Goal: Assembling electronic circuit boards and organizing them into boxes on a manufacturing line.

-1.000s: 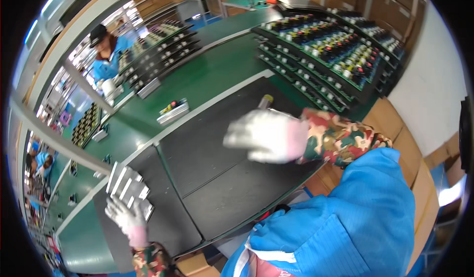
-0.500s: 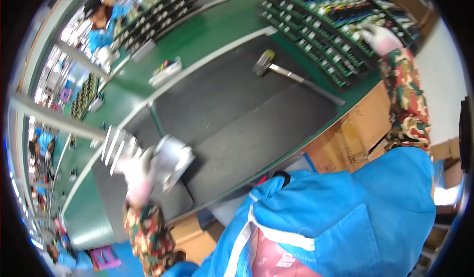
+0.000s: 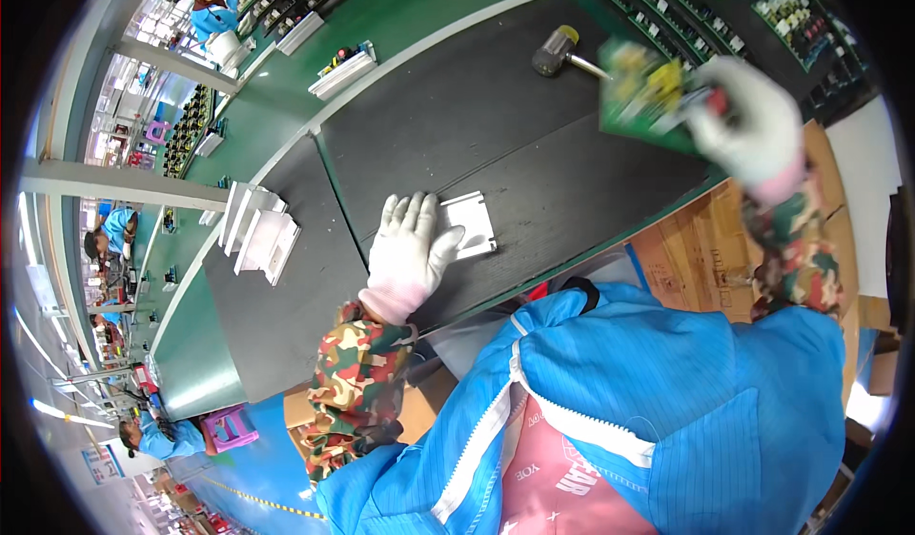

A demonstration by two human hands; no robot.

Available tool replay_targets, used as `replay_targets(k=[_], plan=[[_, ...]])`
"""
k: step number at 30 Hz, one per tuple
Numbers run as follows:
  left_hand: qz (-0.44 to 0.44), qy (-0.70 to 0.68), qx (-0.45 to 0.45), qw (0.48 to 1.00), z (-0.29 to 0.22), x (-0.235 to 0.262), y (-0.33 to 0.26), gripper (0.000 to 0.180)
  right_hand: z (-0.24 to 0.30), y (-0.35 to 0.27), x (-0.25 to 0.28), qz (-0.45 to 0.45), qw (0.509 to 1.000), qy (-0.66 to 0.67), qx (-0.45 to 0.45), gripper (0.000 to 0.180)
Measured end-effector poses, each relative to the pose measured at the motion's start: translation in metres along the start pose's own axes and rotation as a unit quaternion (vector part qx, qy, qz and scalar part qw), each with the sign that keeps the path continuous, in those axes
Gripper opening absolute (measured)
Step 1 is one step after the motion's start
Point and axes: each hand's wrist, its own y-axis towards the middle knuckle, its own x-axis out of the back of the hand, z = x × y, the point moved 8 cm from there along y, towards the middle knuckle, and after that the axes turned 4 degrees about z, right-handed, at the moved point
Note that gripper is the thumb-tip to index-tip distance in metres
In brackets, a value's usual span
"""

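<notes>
Beside the gloved left hand, a pale metal bracket; off to the right, a circuit board

Nearest is a blue jacket of finely striped cloth, with camouflage sleeves. On the black mat of the green table, the left hand lies flat, its knit-gloved fingers nearly straight, the thumb apart at the bracket's left edge; whether it presses there I cannot tell. The bracket, squarish and silvery white with ridged edges, lies just right of those fingers. Farther right, the right hand has its fingers closed on the board's right end, holding it above the table; the board is green, blurred, with yellow parts. Folded metal pieces stand clustered at the left. Past the board lies a hammer, its head dark and rounded. Beyond, dark racks carry rows of small parts.
</notes>
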Motion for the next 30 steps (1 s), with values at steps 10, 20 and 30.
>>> replay_targets(k=[10, 20, 30], plan=[[-0.030, -0.037, -0.018, 0.999, -0.003, 0.009, 0.010, 0.047, 0.075, -0.032, -0.158, 0.166, 0.980, 0.030, 0.108, 0.026], [-0.028, -0.043, -0.011, 0.999, -0.006, 0.012, 0.010, 0.046, 0.081, -0.037, -0.160, 0.196, 0.974, 0.038, 0.103, 0.027], [-0.025, -0.033, 0.001, 0.999, -0.004, 0.011, 0.005, 0.048, 0.089, -0.032, -0.162, 0.257, 0.957, 0.019, 0.131, 0.029]])
